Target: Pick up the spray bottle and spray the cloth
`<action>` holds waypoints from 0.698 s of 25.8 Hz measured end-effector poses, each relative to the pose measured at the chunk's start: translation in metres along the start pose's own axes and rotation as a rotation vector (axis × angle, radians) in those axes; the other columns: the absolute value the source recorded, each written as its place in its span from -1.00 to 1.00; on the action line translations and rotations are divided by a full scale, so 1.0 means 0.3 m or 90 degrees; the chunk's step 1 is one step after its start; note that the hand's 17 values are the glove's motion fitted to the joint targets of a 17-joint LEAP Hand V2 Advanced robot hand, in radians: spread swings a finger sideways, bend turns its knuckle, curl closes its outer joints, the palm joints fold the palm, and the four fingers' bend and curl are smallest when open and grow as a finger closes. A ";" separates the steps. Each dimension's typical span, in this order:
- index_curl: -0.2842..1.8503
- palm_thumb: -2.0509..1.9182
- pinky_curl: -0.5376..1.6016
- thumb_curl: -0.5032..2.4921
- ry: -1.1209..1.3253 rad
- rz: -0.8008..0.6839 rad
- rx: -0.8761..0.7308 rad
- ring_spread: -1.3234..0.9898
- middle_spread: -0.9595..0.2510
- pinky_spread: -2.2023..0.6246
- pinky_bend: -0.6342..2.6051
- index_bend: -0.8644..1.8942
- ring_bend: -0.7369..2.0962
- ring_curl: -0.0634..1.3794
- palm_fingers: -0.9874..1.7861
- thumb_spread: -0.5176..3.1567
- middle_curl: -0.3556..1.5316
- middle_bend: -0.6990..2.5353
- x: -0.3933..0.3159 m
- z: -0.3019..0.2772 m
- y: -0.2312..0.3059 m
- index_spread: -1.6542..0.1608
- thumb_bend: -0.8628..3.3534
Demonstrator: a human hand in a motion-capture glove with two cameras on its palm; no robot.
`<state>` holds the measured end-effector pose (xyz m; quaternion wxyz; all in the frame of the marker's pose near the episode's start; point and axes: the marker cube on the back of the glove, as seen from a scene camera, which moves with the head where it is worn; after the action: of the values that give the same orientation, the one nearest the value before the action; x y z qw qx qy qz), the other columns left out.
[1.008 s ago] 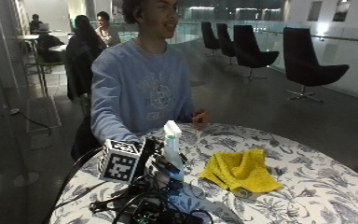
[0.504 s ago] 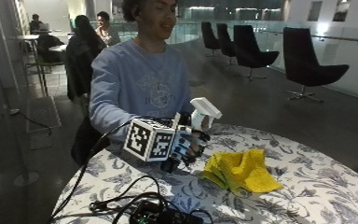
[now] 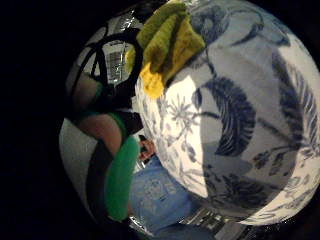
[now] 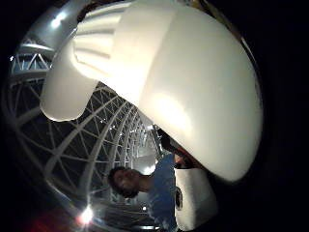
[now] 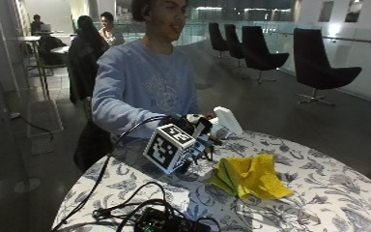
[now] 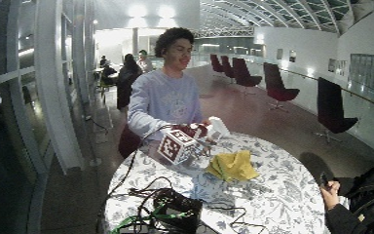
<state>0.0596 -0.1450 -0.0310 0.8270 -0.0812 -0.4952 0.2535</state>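
Observation:
In the outside view my gloved right hand [image 5: 195, 129] grips a white spray bottle [image 5: 226, 120] and holds it tilted above the floral table [image 5: 327, 193]. The bottle's head leans toward a crumpled yellow cloth [image 5: 253, 176], which lies on the table a short way in front of the hand. The thumb side palm view is mostly filled by the white spray head [image 4: 183, 87], close to the palm. The little finger side palm view looks down on the cloth [image 3: 167, 40] and the table [image 3: 240, 100]. The wide view shows the hand [image 6: 196, 130], the bottle [image 6: 216, 127] and the cloth [image 6: 232, 165].
A black device with tangled cables [image 5: 166, 222] lies at the table's near edge, in front of the hand. The round table's rim [image 5: 76, 193] curves close below the hand's side. Bare tabletop spreads to the right of the cloth.
The hand has lifted the bottle off the table and tilted it, then carried it a little toward the cloth. The cloth has not moved.

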 end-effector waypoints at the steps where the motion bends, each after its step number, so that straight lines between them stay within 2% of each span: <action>1: -0.55 0.51 -0.16 -0.28 -0.004 0.010 -0.007 0.15 0.51 0.69 -0.40 -0.33 0.01 -0.32 0.48 -0.35 -0.13 -0.33 0.006 0.008 0.003 0.56 -0.61; 18: -0.56 0.48 -0.15 -0.26 -0.021 0.091 -0.052 0.16 0.54 0.68 -0.40 -0.33 0.00 -0.32 0.48 -0.30 -0.11 -0.32 0.042 0.057 0.015 0.59 -0.60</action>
<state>0.0481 -0.1370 -0.0145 0.7945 -0.1461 -0.5115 0.2929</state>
